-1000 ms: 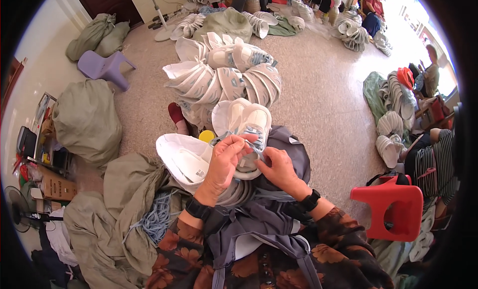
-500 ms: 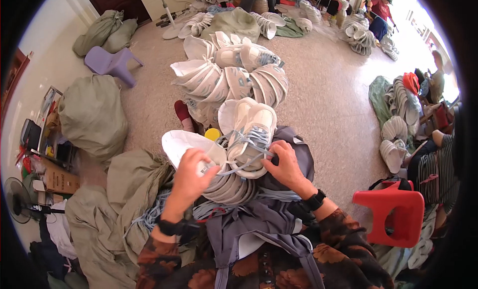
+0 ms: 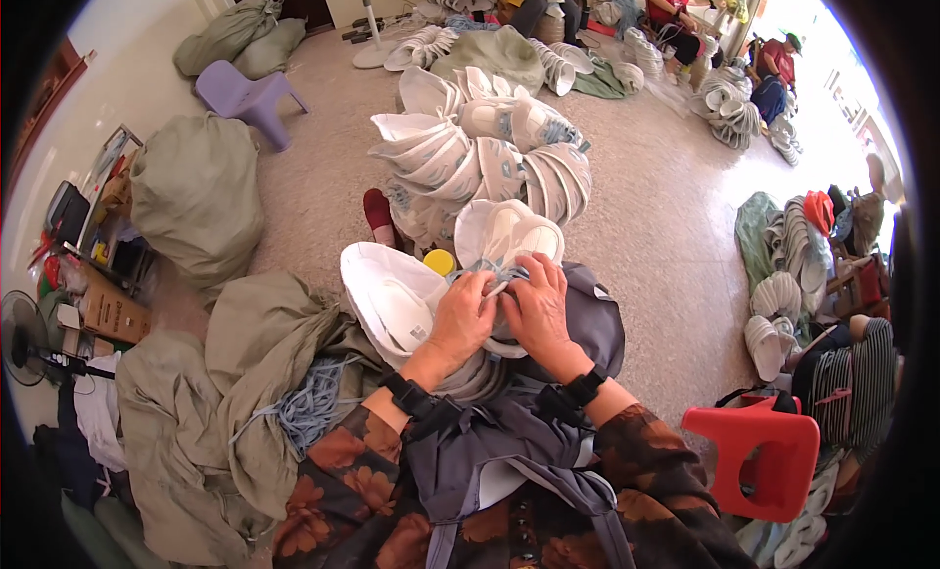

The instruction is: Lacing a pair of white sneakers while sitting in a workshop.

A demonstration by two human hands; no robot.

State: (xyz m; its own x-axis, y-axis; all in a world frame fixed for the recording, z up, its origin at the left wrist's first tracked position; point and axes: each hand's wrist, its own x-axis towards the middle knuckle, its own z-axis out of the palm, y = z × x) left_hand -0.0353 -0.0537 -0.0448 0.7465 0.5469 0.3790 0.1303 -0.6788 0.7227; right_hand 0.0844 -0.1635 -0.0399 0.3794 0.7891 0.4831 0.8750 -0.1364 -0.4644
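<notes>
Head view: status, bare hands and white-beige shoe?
Left hand, right hand: both on pale-blue laces. White-beige shoe: toe pointing away. Hands partly hide it.

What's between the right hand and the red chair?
In the head view, grey cloth lies nearest the right hand, then speckled floor up to the red chair.

place: shoe workshop | signs: stacked shoe uppers (image 3: 441, 163), bulging cloth sacks (image 3: 196, 197), seated workers (image 3: 668, 5)
</notes>
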